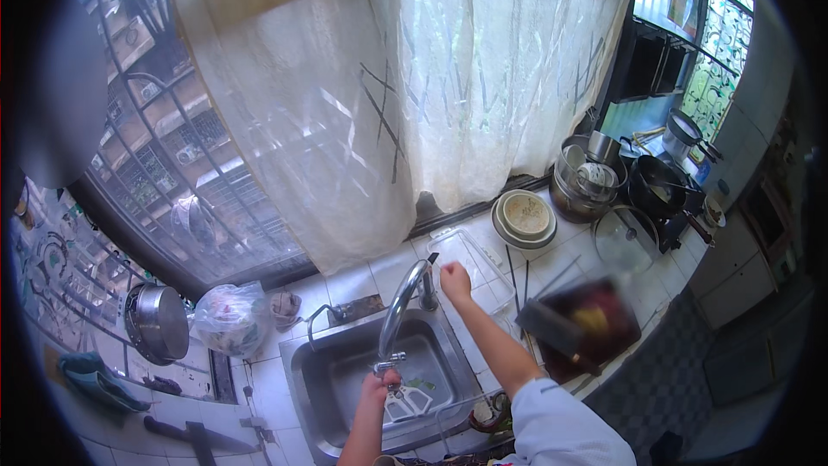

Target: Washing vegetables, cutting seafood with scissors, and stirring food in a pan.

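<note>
Over the stainless steel sink (453,362), my left hand (378,385) grips a white utensil with two loop-like openings (409,403), which resembles kitchen scissors; its upper end is hard to make out. The chrome faucet (391,323) arches down to just above that hand. My right hand (456,281) is curled into a fist beside the faucet's black lever (434,258); whether it touches the lever is unclear. Beneath it lies a clear plastic lid (482,268) on the white tiles. Green scraps (422,384) rest on the sink floor.
A cleaver (550,323) lies across a dark tray (621,336) with blurred red and yellow contents. Stacked bowls (525,215), a glass lid (625,238) and a wok (656,188) stand behind. Leftward are a filled plastic bag (231,318) and a knife (197,435).
</note>
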Motion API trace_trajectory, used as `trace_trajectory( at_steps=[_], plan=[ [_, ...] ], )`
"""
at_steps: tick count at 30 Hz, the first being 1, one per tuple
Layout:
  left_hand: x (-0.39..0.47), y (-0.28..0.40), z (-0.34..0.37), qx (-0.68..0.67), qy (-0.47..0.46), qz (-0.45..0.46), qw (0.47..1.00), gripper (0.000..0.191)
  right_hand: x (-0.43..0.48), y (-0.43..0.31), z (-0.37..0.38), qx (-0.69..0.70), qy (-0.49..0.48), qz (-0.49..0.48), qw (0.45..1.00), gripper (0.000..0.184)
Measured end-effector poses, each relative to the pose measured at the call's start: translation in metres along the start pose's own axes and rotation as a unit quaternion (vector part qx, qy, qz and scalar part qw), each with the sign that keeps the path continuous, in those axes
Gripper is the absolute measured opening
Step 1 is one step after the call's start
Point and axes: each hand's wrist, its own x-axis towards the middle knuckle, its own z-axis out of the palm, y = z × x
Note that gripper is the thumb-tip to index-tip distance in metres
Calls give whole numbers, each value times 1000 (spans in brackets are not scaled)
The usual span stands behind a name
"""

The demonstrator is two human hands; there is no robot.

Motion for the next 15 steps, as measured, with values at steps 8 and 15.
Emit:
trace_trajectory(
  at_steps=[8, 15],
  plan=[
    [7, 21, -42, 76, 96, 121, 985, 16, -202, -21, 51, 142, -416, 39, 897, 14],
    [6, 27, -89, 51, -80, 113, 989, 26, -203, 2, 137, 428, -529, 432, 592, 19]
  ],
)
